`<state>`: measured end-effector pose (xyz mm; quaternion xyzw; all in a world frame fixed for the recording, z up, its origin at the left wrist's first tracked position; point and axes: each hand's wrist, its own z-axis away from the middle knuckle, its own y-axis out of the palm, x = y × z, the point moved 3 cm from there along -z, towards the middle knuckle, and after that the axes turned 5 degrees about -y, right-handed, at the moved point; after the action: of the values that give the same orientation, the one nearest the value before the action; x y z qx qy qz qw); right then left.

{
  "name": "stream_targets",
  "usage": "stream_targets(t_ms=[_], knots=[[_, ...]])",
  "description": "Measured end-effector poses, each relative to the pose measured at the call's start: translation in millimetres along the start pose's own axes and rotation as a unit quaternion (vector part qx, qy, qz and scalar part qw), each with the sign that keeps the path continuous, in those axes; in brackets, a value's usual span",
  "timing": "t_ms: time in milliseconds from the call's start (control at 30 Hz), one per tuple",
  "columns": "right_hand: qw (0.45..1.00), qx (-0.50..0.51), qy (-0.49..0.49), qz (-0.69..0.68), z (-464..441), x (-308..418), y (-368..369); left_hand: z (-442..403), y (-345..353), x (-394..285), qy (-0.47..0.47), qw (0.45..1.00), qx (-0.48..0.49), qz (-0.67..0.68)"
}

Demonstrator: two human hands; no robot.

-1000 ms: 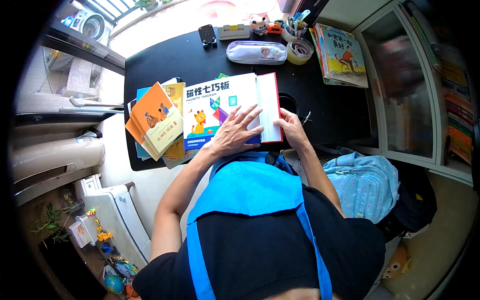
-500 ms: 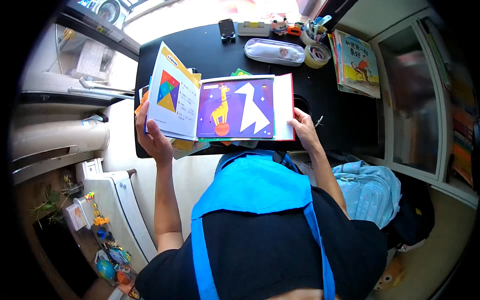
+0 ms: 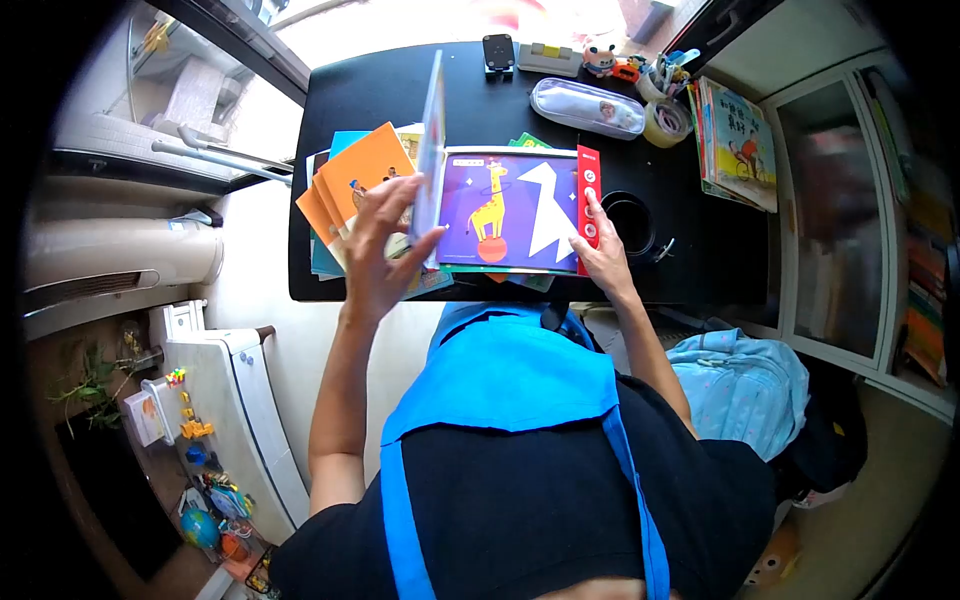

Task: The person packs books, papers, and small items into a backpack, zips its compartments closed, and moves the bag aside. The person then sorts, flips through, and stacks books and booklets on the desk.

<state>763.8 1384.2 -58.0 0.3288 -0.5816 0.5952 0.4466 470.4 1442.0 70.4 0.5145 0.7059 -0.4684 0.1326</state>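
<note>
An opened tangram book [image 3: 510, 212] lies over other books on the black desk. Its purple page carries a giraffe on a ball beside a white angular shape. The left cover [image 3: 433, 150] stands nearly upright, seen edge-on. My left hand [image 3: 382, 245] holds that cover, fingers on its outer side and thumb by its lower edge. My right hand [image 3: 604, 255] grips the book's right side, its fingers over a red flap [image 3: 588, 190] with round white icons and the thumb on the page edge. Orange booklets [image 3: 365, 165] are fanned out beneath, left of the book.
A black round object [image 3: 628, 222] sits right of the book. Along the back stand a pencil case [image 3: 588, 108], a tape roll [image 3: 667, 122], a pen holder [image 3: 668, 75] and a black stand [image 3: 498, 55]. Picture books [image 3: 738, 145] lean at right, near a glass-door cabinet [image 3: 830, 220].
The left cover has swung up from lying open to nearly upright, uncovering the orange booklets. The red flap on the right now shows its icon side. The view has shifted slightly.
</note>
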Motion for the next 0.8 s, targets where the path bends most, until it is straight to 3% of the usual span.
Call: stream_targets(t_ms=[33,267,333,400,500,633,733,800], knots=[[0.997,-0.026,-0.054,0.047,-0.6,-1.1,4.6,-3.1,4.7,-3.6,0.016,1.0,0.011,0.005],[0.99,-0.063,-0.025,0.12,3.5,4.3,9.3,-3.3,27.6,-10.2,0.045,0.997,0.042,-0.037],[0.981,-0.06,-0.053,0.174,4.2,6.9,4.7,-3.1,38.3,-26.4,0.031,0.993,0.09,-0.065],[0.997,-0.08,-0.004,-0.001,0.5,-8.5,-8.8,6.3,68.4,-31.3,0.068,0.988,0.097,-0.096],[0.987,-0.138,-0.008,0.077,-8.7,19.7,-42.4,27.2,112.1,-31.1,0.146,0.978,0.06,-0.138],[0.982,-0.103,-0.126,0.095,-36.2,41.0,-47.8,74.3,143.4,-23.1,0.09,0.967,0.08,-0.225],[0.975,-0.06,-0.193,0.094,-59.3,53.2,-31.3,102.4,130.2,-18.4,0.006,0.985,0.095,-0.146],[0.974,-0.039,-0.216,0.057,-65.4,71.7,-16.2,119.2,102.1,-21.7,-0.035,0.996,0.035,-0.079]])
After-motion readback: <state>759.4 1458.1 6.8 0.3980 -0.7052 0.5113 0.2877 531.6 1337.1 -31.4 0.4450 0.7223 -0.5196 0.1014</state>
